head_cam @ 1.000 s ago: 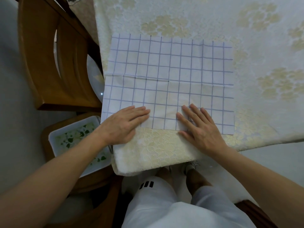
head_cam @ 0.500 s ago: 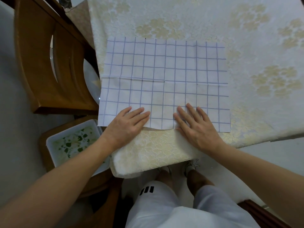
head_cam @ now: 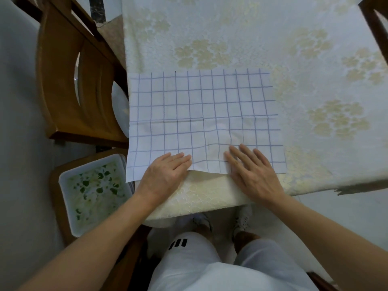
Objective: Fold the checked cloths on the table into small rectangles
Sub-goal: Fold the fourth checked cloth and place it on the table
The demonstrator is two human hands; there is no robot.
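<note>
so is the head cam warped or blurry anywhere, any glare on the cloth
Head view: wide-angle bend curves the wooden chair and table edge; checked cloth is sharp, evenly lit, no glare; soft shadows only beneath the left hand and right hand.

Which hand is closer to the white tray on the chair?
Left. The left hand lies on the cloth just right of the tray; the right hand lies farther right.
</note>
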